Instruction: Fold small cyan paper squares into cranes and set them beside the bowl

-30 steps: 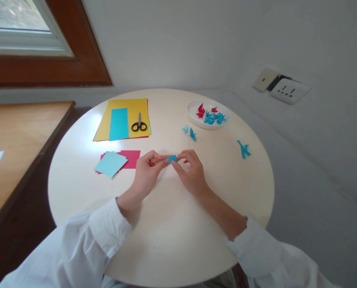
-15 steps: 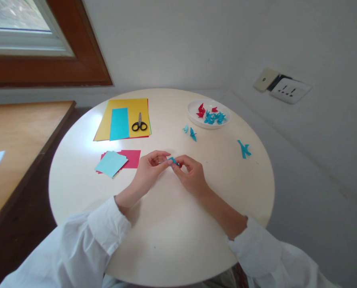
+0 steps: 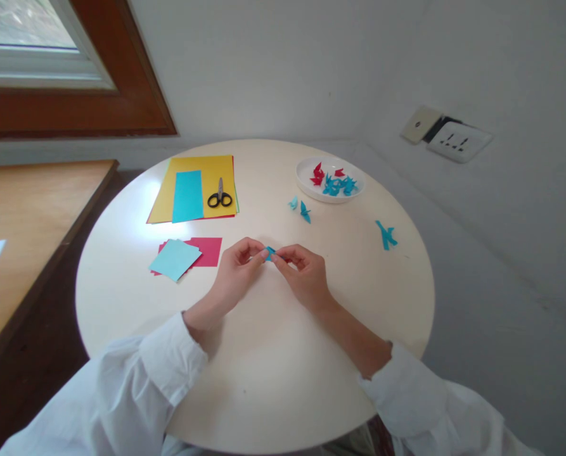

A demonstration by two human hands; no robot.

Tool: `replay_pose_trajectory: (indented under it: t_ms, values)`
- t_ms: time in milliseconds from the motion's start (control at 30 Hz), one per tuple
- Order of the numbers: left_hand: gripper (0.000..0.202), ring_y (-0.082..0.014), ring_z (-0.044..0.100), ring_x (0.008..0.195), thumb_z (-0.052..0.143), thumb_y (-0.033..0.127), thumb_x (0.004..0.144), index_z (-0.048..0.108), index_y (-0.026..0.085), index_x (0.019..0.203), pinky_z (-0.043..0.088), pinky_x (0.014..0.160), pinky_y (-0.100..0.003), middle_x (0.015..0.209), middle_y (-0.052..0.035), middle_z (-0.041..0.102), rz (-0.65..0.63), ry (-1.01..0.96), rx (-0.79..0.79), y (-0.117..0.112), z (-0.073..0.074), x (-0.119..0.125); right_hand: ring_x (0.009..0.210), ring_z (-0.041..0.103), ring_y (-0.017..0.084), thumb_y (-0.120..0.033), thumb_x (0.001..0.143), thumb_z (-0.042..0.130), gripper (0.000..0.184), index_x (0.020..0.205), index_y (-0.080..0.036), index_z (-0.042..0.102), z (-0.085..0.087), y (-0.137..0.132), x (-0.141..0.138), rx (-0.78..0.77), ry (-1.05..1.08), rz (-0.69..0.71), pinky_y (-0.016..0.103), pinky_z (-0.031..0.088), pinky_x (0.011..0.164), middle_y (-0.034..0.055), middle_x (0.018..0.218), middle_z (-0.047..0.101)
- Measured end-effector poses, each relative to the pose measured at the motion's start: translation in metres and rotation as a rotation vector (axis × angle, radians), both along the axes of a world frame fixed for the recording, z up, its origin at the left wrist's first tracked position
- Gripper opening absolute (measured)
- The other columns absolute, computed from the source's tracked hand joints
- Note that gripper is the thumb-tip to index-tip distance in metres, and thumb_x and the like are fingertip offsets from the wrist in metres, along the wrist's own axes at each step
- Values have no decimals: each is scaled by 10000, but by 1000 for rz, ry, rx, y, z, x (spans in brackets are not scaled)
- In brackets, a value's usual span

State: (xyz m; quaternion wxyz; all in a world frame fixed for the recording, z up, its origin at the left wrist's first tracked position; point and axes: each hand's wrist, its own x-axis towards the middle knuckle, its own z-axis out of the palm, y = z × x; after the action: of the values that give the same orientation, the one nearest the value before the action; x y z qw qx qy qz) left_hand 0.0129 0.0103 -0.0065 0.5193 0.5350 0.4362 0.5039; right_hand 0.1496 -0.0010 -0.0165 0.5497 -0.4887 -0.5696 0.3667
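Between my fingertips is a small piece of folded blue paper (image 3: 270,253), held above the middle of the round table. My left hand (image 3: 239,265) pinches its left side with thumb and fingers. On its right side, the thumb and fingers of my right hand (image 3: 304,269) close on it. Fingers cover much of the paper, so its exact fold is hard to make out. Beyond my hands lie a blue paper crane (image 3: 305,212) and a pale blue folded paper piece (image 3: 293,202).
A white dish (image 3: 306,190) holds several red and blue folded papers. Scissors (image 3: 220,197) and a blue sheet (image 3: 187,196) lie on yellow paper (image 3: 211,166). Pale blue squares (image 3: 175,258) overlap pink paper (image 3: 209,252) at left; blue strips (image 3: 386,235) lie right on the white table (image 3: 263,380).
The fingers of both hands have shifted slightly around the blue paper, which has turned and shows a different face. Both hands still hold it at about the same spot.
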Motion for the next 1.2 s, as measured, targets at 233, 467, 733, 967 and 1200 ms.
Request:
replay_pose_trajectory:
  t_ms: [233, 467, 733, 967, 1200]
  values:
    - [171, -119, 547, 666, 665, 302, 695, 626, 149, 759, 426, 637, -248, 710, -16, 615, -35, 9, -50, 1, 1, -1, 610, 555, 123, -282, 719, 619, 103, 702, -181, 634, -2, 0, 2, 41, -64, 44, 248, 459, 607, 5, 670, 643]
    - [159, -104, 537, 641, 674, 297, 684, 635, 146, 716, 411, 611, -229, 672, -3, 611, -25, -58, -90, 2, -2, 0, 634, 577, 132, -285, 708, 628, 108, 703, -178, 629, -3, 2, 1, 2, -11, 38, 254, 472, 621, 10, 682, 646]
    - [166, -100, 535, 624, 675, 288, 674, 591, 145, 663, 420, 613, -236, 638, 10, 585, 27, -153, -159, -1, 2, 2, 624, 586, 129, -300, 677, 645, 128, 676, -177, 608, -2, 4, 1, -68, 128, 3, 264, 489, 629, 5, 655, 632]
    - [180, -87, 492, 587, 677, 293, 665, 580, 142, 670, 385, 559, -220, 629, 12, 558, 40, -124, -170, -2, 4, 3, 661, 604, 136, -315, 623, 699, 195, 731, -178, 610, -2, 4, -1, -130, 190, 55, 267, 488, 645, 16, 713, 648]
    - [192, -86, 470, 570, 671, 300, 660, 559, 146, 637, 369, 547, -221, 594, 20, 536, 44, -94, -147, -3, 6, 5, 581, 554, 119, -331, 664, 648, 164, 650, -174, 603, 1, 5, -2, -145, 92, 95, 246, 446, 577, -3, 614, 623]
